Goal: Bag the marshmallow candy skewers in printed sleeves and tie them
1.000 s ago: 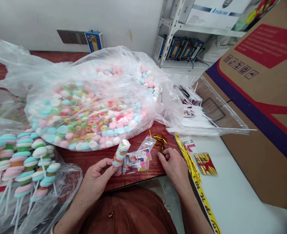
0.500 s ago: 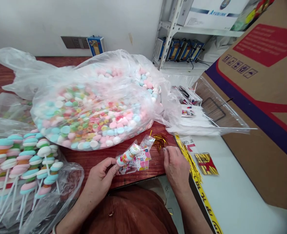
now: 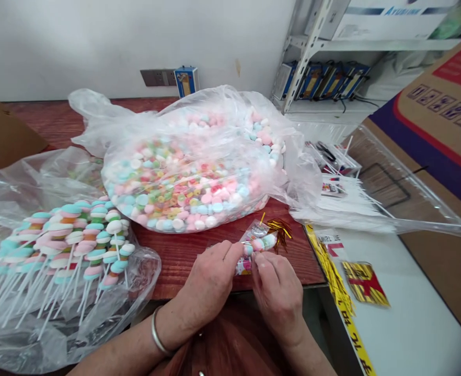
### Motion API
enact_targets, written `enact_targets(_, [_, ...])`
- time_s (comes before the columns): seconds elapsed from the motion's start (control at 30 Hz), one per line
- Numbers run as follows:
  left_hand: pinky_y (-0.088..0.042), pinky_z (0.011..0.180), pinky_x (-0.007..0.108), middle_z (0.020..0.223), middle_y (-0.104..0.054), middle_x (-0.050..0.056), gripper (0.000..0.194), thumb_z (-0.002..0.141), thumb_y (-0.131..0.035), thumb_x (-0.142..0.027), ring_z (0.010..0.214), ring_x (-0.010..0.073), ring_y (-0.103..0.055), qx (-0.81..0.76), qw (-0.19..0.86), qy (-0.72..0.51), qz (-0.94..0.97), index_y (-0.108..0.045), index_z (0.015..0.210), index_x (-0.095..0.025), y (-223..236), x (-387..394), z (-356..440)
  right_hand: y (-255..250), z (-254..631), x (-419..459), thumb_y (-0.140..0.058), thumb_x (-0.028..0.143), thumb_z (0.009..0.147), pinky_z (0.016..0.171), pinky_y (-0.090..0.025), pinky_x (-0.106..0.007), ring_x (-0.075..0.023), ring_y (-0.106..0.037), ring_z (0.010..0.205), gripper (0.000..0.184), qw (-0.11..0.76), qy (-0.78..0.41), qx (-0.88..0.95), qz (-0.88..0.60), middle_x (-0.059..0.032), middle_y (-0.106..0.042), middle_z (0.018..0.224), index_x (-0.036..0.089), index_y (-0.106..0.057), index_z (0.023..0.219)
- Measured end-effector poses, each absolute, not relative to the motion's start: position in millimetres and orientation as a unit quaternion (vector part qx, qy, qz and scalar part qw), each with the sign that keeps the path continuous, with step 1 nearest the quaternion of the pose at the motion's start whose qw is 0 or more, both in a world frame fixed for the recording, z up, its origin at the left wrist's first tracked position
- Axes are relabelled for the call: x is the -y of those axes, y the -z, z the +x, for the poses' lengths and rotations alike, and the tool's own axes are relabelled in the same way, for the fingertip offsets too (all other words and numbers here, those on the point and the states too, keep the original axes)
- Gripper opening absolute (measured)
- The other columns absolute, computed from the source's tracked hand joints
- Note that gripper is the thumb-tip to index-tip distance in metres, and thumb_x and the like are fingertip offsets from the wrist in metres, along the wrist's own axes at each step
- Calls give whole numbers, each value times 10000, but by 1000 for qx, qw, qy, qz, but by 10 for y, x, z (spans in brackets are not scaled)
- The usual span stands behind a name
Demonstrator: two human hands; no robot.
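Note:
A marshmallow candy skewer in a clear wrapper point(image 3: 262, 244), with pink, blue and white pieces, lies between my hands above the wooden table. My left hand point(image 3: 215, 277) is closed on the near end of its wrapper. At that same end, my right hand point(image 3: 275, 290) is closed with thumb and fingers pinched; what sits between them is hidden. Printed clear bags point(image 3: 243, 267) show partly under my hands. Just beyond the skewer lies a bunch of gold twist ties point(image 3: 279, 230).
Several marshmallow skewers on white sticks point(image 3: 73, 240) lie on plastic at left. A large clear bag of loose candies point(image 3: 191, 183) fills the back. White sticks point(image 3: 348, 201) lie at right, beside a cardboard box point(image 3: 446, 156). Gold ties point(image 3: 330, 266) lie along the white surface's edge.
My right hand has left the gold ties and come to the wrapped skewer. My left hand has moved right with the skewer, and my view has shifted left.

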State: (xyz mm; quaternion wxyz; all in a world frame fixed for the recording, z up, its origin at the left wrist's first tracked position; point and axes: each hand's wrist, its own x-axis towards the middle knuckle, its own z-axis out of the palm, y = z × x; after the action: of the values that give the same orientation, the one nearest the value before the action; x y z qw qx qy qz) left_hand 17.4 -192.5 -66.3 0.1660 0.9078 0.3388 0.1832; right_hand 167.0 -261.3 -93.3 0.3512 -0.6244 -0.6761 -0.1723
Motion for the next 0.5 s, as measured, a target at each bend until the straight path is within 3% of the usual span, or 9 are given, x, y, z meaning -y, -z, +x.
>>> enact_targets(0.13, [-476,719,301,899,-606,36,333,995,-390,-124,778,178,-569,-342,183,-234,892,-541,1276,-216,699,1907,183,1008,1615,2628,-600,34,908,777,-525,-340,-210,-633,841,238,374,149,682,-611,-108,-687,932,163,-613,1107])
enact_targets(0.3, [-490,784,285,927,-643,51,240,975,-459,-146,851,169,-609,-373,312,-299,821,-658,1100,-197,705,1868,248,1015,1537,2571,-594,57,922,803,-547,-324,-198,-660,867,200,441,97,643,-618,-89,-692,914,186,-609,1074])
enact_targets(0.5, [-495,805,290,953,-700,46,143,910,-564,-197,871,180,-645,-440,480,-336,680,-670,1004,-194,723,1819,340,993,1455,2473,-567,81,937,781,-540,-297,-173,-671,828,177,512,26,606,-608,-43,-712,886,224,-621,1026])
